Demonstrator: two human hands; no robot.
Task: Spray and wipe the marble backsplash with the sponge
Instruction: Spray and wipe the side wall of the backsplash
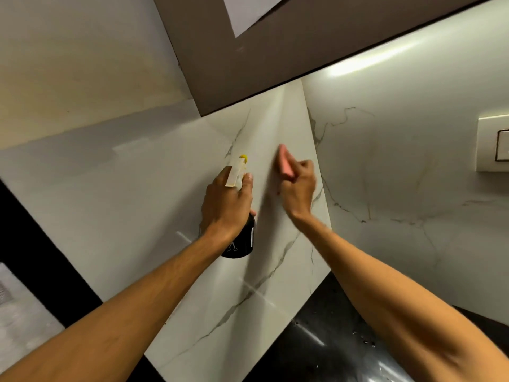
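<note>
Marble backsplash point(176, 216) getting wiped: right hand point(298, 190) gripping sponge point(286, 162) against it, left hand point(226, 205) holding spray bottle point(243, 239); wider strokes probably needed next.

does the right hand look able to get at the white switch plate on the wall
Probably yes: only bare veined marble backsplash lies between the right hand, gripping the pink sponge, and the white rectangular switch plate.

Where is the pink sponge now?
In the head view, the pink rectangular sponge is gripped by the right hand against the white marble backsplash, right of the black spray bottle.
</note>
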